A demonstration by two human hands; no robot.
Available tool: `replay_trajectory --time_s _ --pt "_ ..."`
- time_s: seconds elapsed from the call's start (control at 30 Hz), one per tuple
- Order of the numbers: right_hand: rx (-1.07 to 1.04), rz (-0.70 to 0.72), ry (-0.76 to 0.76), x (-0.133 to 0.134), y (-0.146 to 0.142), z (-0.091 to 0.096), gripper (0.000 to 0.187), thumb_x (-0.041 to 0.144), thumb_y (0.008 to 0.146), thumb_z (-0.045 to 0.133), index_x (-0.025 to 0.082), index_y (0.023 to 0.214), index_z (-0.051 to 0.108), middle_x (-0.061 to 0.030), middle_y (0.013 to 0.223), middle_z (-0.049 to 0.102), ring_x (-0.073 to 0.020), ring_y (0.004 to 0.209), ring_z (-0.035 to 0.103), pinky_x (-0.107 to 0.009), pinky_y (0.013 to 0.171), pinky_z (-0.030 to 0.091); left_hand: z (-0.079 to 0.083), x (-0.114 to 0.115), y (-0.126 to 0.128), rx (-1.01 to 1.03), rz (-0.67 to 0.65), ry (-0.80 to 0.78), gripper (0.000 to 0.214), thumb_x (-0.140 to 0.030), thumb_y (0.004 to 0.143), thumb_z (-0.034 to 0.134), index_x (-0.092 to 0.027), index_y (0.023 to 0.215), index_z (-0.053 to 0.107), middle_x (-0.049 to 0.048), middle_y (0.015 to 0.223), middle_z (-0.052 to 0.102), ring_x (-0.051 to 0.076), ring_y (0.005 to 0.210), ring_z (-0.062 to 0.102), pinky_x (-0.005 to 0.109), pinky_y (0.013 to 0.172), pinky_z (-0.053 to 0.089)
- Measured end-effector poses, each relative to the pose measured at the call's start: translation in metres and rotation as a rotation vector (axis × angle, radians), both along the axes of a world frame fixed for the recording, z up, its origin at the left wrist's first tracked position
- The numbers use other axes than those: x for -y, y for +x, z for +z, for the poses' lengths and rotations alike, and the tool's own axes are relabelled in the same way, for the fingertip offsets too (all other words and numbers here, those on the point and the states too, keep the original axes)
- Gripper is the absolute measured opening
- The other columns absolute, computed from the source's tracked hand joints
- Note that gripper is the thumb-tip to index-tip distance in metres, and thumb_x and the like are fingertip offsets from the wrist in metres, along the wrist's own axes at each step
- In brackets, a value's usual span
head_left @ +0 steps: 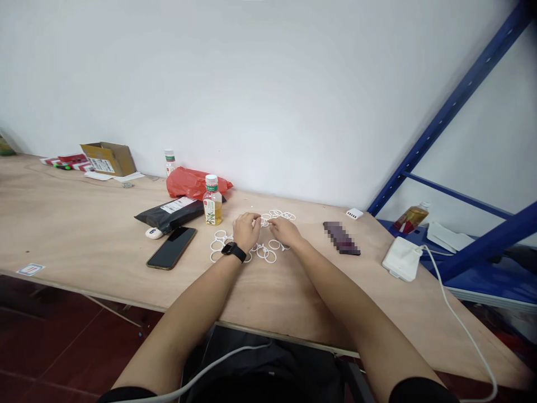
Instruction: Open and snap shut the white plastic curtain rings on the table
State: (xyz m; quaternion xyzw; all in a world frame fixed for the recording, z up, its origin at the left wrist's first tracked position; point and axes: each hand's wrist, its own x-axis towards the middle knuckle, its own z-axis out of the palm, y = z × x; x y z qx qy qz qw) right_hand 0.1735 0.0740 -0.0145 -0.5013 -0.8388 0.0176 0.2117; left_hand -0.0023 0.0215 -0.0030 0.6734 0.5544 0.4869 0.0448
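Thin white plastic rings lie in a loose arc on the wooden table, with a cluster of rings (268,255) in front of my hands and more rings (282,214) behind them. My left hand (246,230), with a black watch (234,252) on its wrist, has its fingers curled at a small white ring (264,223). From the other side my right hand (283,230) pinches at the same ring with thumb and index finger. The fingertips partly hide it, so its exact shape is unclear. Some rings are covered by my left hand and wrist.
Left of my hands stand a drink bottle (212,204), a phone (172,248), a white case (154,233), a black parcel (176,212) and a red bag (188,182). To the right lie a dark pixelated object (342,238) and a white power bank (401,258) with a cable.
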Motion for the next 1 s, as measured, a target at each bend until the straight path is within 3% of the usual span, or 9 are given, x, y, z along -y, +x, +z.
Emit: replay_trajectory --time_s 0.13,0.23,0.43,0.6,0.87,1.0 --pt "0.164 -0.096 -0.141 -0.007 -0.015 0.001 0.022 0.025 0.086 0.056 0.023 0.103 0.069 -0.0089 0.108 0.065 -0.0224 0.098 0.061 -0.028 0.078 0.043 0.002 0.002 0.0 0.002 0.014 -0.034 0.016 -0.027 0.09 0.053 -0.02 0.094 0.068 0.005 0.098 0.07 0.021 0.095 0.06 0.037 0.089 0.041" --pt "0.157 -0.088 -0.165 -0.001 -0.017 0.002 0.015 0.024 0.087 0.054 0.021 0.091 0.068 -0.0081 0.105 0.063 -0.0204 0.095 0.059 -0.026 0.075 0.04 0.003 0.002 0.0 -0.002 0.022 -0.058 0.016 -0.027 0.09 0.054 -0.021 0.093 0.068 0.0047 0.099 0.07 0.021 0.095 0.06 0.038 0.09 0.041" --pt "-0.263 0.081 -0.066 0.021 -0.003 0.008 0.011 0.022 0.087 0.049 0.019 0.087 0.06 -0.0045 0.093 0.061 -0.018 0.089 0.056 -0.028 0.078 0.041 -0.001 0.0 0.003 -0.026 -0.033 -0.044 0.019 -0.029 0.09 0.054 -0.021 0.099 0.069 0.0054 0.103 0.07 0.022 0.096 0.061 0.039 0.091 0.043" --pt "-0.629 0.074 -0.12 0.049 0.008 0.004 0.017 0.035 0.088 0.049 0.02 0.088 0.058 -0.0007 0.076 0.06 -0.0159 0.069 0.054 -0.028 0.065 0.043 -0.004 0.0 0.009 -0.053 -0.237 0.019 0.019 -0.031 0.088 0.06 -0.021 0.099 0.071 0.0047 0.099 0.072 0.02 0.092 0.063 0.035 0.089 0.047" --pt "-0.805 0.076 -0.046 0.063 0.005 -0.002 0.022 0.037 0.084 0.059 0.019 0.095 0.065 -0.0041 0.086 0.069 -0.0178 0.077 0.063 -0.03 0.071 0.05 -0.007 0.001 0.013 -0.123 -0.352 0.064 0.015 -0.03 0.09 0.059 -0.022 0.092 0.072 0.0036 0.092 0.074 0.019 0.089 0.065 0.034 0.086 0.046" --pt "-0.807 0.056 -0.048 0.065 0.004 0.002 0.02 0.037 0.084 0.059 0.02 0.088 0.067 -0.0038 0.08 0.069 -0.0183 0.073 0.063 -0.03 0.07 0.05 -0.005 0.002 0.012 -0.121 -0.371 0.049 0.017 -0.032 0.091 0.058 -0.021 0.088 0.071 0.0035 0.088 0.074 0.019 0.086 0.065 0.034 0.083 0.045"
